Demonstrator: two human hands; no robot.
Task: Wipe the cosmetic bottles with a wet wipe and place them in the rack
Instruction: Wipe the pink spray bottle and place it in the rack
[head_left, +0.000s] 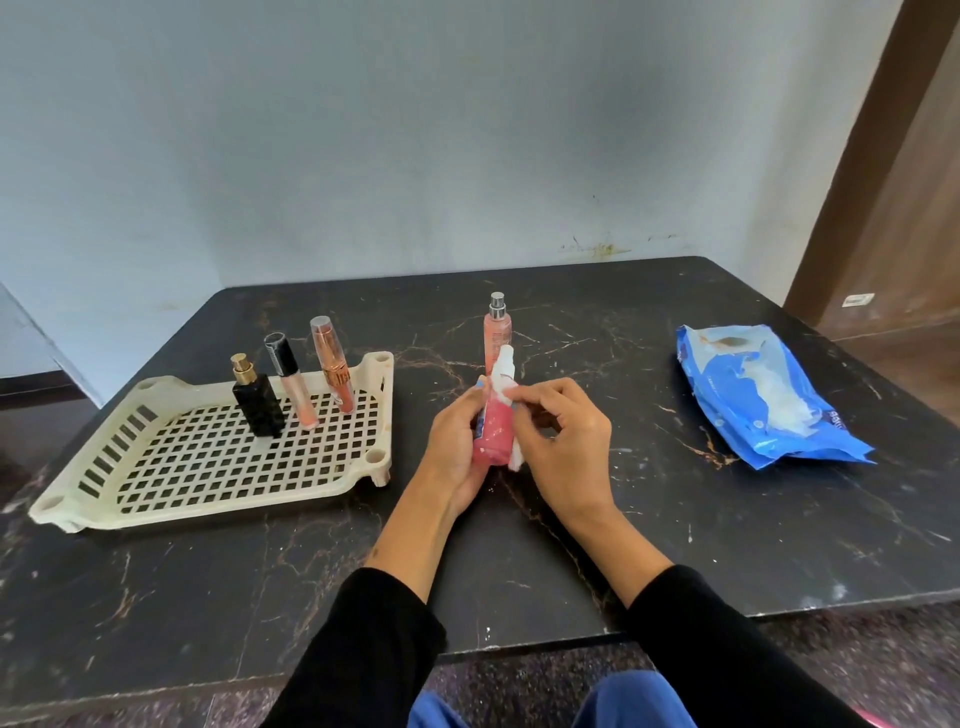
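While the left hand (457, 447) curls round the lower body of a small pink bottle (493, 439), the right hand (563, 441) pinches a white wet wipe (506, 387) against its upper part and clear cap, thumb and forefinger closed on the tissue and the other fingers loosely bent. Both are held just above the dark marbled table (571, 545), right in front of the person and a little to the right of the cream rack (208, 467). Three pieces already stand at the rack's far side: a black bottle with a gold top (257, 410), a slim tube with a black cap (293, 387) and a rose-gold tube (335, 371), the two tubes leaning. A taller peach spray bottle (497, 338) waits upright on the table behind the hands, and the blue wipe packet (758, 395) lies well off to the right. The pink bottle looks light and stiff, probably smooth plastic, and I'd expect it to turn slippery once damp, so a firm grasp round the middle of the body seems wiser than holding it by the cap, which might pull off. The wipe is limp and folds wherever it is pressed. The rack's open grid floor could tip a narrow base, so the bottle will want setting down squarely.
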